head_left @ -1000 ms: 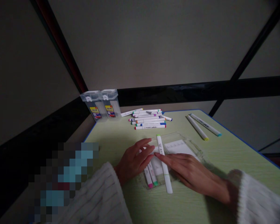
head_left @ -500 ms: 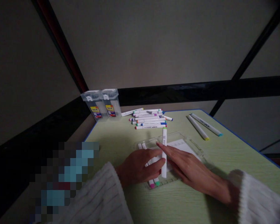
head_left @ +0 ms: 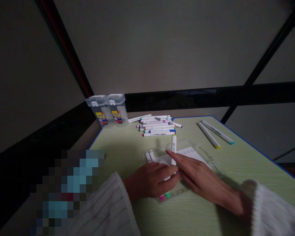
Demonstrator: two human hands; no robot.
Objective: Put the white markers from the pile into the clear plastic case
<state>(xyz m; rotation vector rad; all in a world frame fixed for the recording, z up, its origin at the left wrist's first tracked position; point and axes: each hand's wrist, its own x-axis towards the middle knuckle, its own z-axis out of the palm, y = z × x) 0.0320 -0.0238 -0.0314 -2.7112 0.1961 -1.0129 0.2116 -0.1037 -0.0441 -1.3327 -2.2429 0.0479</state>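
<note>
Although its own fingers hide part of the barrel, left hand (head_left: 153, 180): closed, apparently gripping the green-ended marker (head_left: 174, 144) by its nearer portion.
Right hand (head_left: 198, 173): fingers nearly straight, forefinger lying across the barrel; whether it pinches or merely steadies, I cannot tell.
Marker position: between both hands, over the clear case (head_left: 204, 153), which lies flat on the bench (head_left: 120, 144).
Handling: I judge a light, even grip best, the hands opposing each other so that the smooth-looking barrel does not roll; I would lift the knuckles off the pair of markers (head_left: 152, 156) below, as a knock could shift them.
Marker appearance: white, slim, straight; light green at the far end, dark lettering too small for me to read, nearer end concealed.
Case contents: a white sheet (head_left: 186, 154), and that pair at the left, showing pink and green ends.
Bench surroundings: I note a marker pile (head_left: 159, 126) beyond the case, two loose markers (head_left: 209, 135) at right, two lidded containers (head_left: 117, 111) at far left.
</note>
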